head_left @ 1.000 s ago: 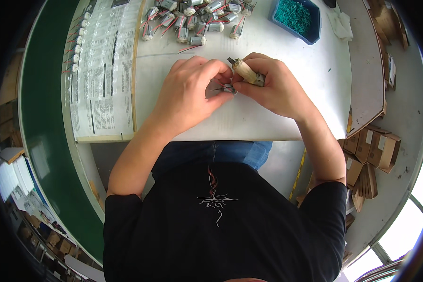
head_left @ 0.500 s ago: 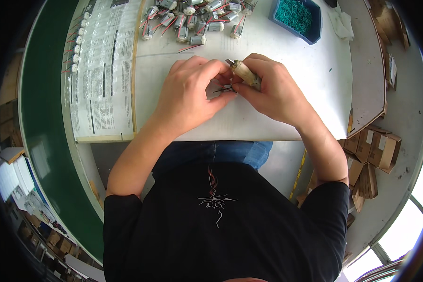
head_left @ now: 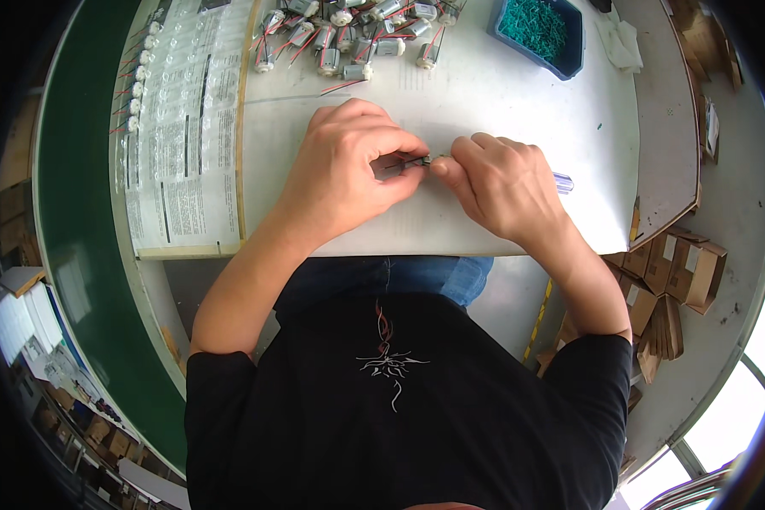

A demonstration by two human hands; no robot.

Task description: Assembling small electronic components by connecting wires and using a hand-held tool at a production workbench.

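Observation:
My left hand (head_left: 348,166) is closed in a pinch on a small part with dark wires (head_left: 412,162); the fingers hide most of it. Close beside it, on the right, my right hand (head_left: 506,183) is curled with thumb against fingers. From that hand's outer side sticks out the clear, bluish end of a tool handle (head_left: 563,183), which lines up with the pinched part; the grip covers the rest of the tool. Both hands are just above the white worktop (head_left: 382,225), fingertips nearly meeting.
At the back lies a heap of small motors (head_left: 348,38) with red and black wires. A blue tray (head_left: 580,59) of green bits stands back right, near a white cloth (head_left: 622,44). On the left, a row of white-ended motors (head_left: 136,89) lies beside printed sheets (head_left: 187,161) under clear plastic.
The cream cylinder with a metal tip, seen in my right hand before, is out of sight. My right hand has moved right and turned; a clear handle end now shows. The left hand stays put.

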